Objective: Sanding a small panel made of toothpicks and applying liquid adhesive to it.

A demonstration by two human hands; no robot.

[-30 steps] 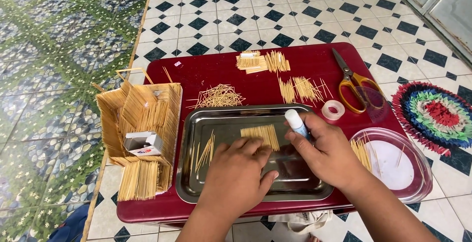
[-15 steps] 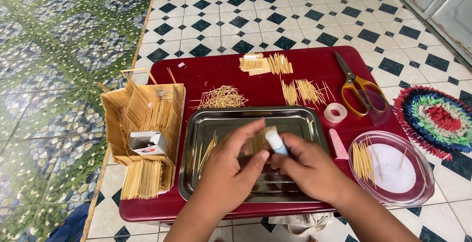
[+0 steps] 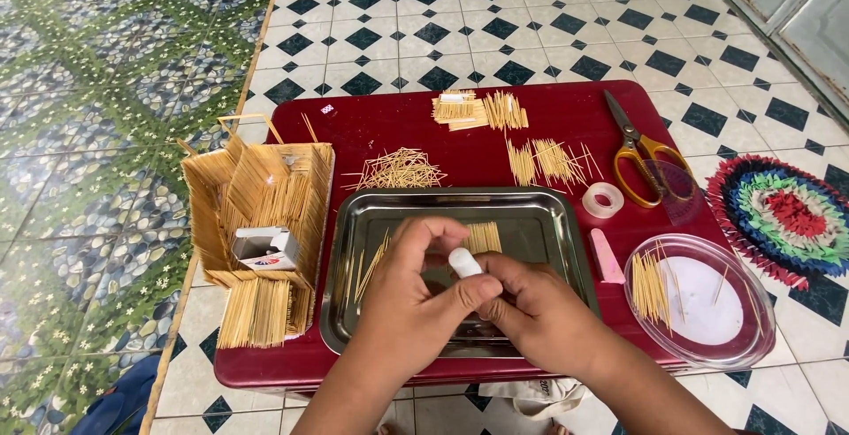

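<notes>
Both your hands meet over the tray (image 3: 566, 223): left hand (image 3: 416, 298) and right hand (image 3: 539, 316) each clamped on the white tube (image 3: 464, 263), perhaps uncapping it, sticks (image 3: 482, 236) waiting just beyond.

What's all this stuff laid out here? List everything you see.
Low table: one, dark red, on the tiled floor.
Metal tray: one, silver, front centre.
Toothpick model: one, tan, table's left side.
Small box: one, white, inside the model.
Loose toothpick piles: several, tan, behind the tray.
Scissors: one, yellow-handled, right rear.
Tape roll: one, clear, beside the scissors.
Plastic lid: one, clear, right front, holding toothpicks.
Round mat: one, multicoloured, floor at right.
White tube: one, held between both hands.
Left hand, right hand: over the tray.
</notes>
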